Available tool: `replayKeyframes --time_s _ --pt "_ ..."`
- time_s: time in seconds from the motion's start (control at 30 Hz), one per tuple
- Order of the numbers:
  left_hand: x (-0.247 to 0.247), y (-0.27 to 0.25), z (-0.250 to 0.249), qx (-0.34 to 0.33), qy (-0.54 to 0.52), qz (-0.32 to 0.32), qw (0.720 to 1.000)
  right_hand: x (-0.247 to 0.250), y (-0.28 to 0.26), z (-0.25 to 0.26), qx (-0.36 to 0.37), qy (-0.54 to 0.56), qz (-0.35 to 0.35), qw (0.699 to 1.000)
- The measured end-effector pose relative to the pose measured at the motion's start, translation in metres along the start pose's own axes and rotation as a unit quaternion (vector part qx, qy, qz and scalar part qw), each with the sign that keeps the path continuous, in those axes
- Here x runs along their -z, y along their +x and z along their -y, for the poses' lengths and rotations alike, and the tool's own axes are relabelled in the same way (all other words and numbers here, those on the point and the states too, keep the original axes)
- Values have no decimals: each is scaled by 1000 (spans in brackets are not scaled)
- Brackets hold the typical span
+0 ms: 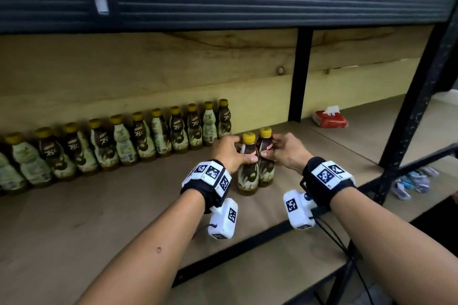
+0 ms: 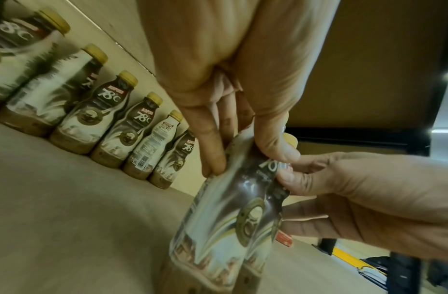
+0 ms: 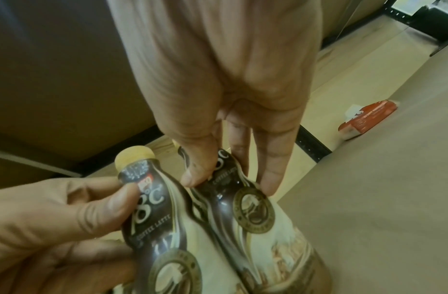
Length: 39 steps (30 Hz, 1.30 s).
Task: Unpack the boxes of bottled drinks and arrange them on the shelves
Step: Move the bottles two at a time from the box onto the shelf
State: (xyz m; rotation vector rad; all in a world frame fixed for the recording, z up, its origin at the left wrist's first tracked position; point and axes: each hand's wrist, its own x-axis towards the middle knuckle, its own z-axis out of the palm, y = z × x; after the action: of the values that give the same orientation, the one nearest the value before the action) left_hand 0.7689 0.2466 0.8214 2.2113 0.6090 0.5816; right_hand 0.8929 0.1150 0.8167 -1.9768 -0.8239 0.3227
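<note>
Two coffee latte bottles stand side by side, touching, near the front of the shelf board, and I have one in each hand. My left hand curls its thumb and fingers round the shoulder of the left bottle; my right hand pinches the upper body of the right bottle the same way. Both bottles are upright, long axis vertical, yellow caps up, with their brown and cream labels turned toward me.

I judge this to be the placing step: the pair has reached the shelf but is not yet in line. Farther back, a row of matching bottles runs along the wooden back panel, its right end just behind my left hand. The next move calls for sliding or lifting the two back to extend that row rightward, keeping them vertical and clear of the end bottle so nothing tips.

Beyond the black upright post lies a red tissue pack, well apart from the work.
</note>
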Motion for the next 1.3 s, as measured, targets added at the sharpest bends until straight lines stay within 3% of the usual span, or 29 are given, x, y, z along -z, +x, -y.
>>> replayKeyframes --time_s 0.2,0.37,0.57,0.73,1.07,1.3 --pt "-34 78 -7 30 24 -60 997 25 99 -23 -11 4 15 1000" --pt "-46 144 -3 48 104 -105 988 36 146 -43 0 -37 -5 999" --pt "-52 185 7 99 139 -135 976 26 186 -39 27 -60 6 998" --pt "-57 198 5 136 179 -154 962 10 212 -30 26 -54 8 998" --pt "-63 204 3 146 184 -178 956 5 236 -18 42 -56 15 997" --pt "-56 180 1 132 128 -136 973 -3 209 -21 1 44 31 999"
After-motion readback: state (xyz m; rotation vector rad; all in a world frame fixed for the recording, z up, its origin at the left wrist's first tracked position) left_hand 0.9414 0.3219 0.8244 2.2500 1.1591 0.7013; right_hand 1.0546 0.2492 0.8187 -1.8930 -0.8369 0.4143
